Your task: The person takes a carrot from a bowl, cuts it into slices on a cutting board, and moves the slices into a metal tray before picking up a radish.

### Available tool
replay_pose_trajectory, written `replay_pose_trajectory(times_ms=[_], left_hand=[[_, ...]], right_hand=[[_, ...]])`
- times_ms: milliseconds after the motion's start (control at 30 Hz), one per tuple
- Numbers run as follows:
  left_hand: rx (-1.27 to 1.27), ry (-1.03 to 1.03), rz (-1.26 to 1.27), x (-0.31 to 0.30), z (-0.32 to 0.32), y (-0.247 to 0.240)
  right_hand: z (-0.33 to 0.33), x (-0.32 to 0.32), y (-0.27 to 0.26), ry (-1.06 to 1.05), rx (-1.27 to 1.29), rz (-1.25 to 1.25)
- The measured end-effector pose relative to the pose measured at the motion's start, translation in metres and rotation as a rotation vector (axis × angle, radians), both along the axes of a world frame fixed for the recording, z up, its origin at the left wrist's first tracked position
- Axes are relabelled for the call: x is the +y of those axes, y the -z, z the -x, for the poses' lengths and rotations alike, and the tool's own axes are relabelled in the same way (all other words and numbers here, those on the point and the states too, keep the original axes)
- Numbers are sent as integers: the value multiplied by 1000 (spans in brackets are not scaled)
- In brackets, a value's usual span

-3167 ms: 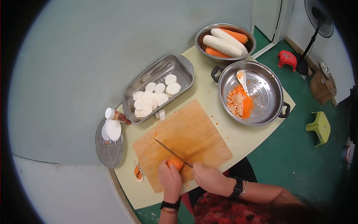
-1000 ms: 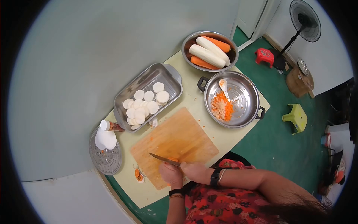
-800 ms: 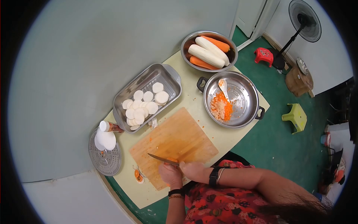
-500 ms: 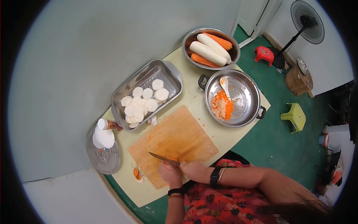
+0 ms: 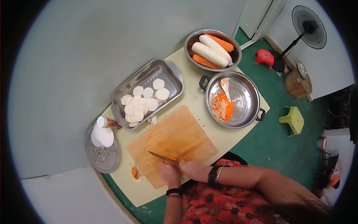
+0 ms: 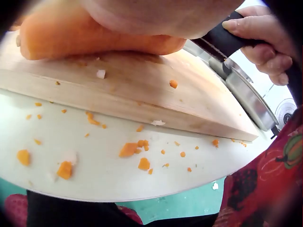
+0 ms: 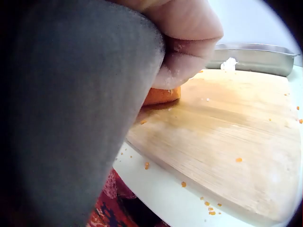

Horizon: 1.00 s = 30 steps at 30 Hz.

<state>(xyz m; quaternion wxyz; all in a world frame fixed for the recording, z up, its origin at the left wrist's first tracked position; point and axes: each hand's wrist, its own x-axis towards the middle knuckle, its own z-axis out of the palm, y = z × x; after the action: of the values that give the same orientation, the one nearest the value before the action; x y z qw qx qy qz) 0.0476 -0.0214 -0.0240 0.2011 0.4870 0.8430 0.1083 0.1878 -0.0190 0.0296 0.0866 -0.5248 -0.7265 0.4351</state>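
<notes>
In the head view, my left hand (image 5: 168,173) holds a carrot (image 6: 94,40) down on the wooden cutting board (image 5: 197,136). The left wrist view shows it lying along the board's near edge, partly hidden under that hand. My right hand (image 5: 194,170) grips the black handle (image 6: 222,40) of a kitchen knife (image 5: 158,155). Its blade crosses over the carrot's far end, just beyond the left fingers, tip pointing left. From the right wrist, a cut orange end (image 7: 163,96) shows below the curled fingers.
Behind the board stands a metal tray (image 5: 123,87) with white radish slices. A two-handled pan (image 5: 246,99) holds minced carrot and a spoon; beyond it, a bowl (image 5: 188,43) holds carrots and white radishes. A steamer plate (image 5: 102,162) and a jar (image 5: 108,123) stand left. Scraps dot the table.
Since the oldest frame the knife has turned to a flatter angle over the carrot, and the left hand covers more of it. Over the last second the hands stay nearly still; the view shifts slightly.
</notes>
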Motion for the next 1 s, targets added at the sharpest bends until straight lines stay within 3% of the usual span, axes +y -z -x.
replay_pose_trajectory(times_ms=[167,667,1000], left_hand=[[61,5,-180,-2,2,11],[49,71,-183,-2,6,11],[45,-11,-221,-4,5,16]], right_hand=[[14,11,9,-31,-62,-15],[18,13,24,-24,-119,-1],[0,16,28,-14,-23,-48]])
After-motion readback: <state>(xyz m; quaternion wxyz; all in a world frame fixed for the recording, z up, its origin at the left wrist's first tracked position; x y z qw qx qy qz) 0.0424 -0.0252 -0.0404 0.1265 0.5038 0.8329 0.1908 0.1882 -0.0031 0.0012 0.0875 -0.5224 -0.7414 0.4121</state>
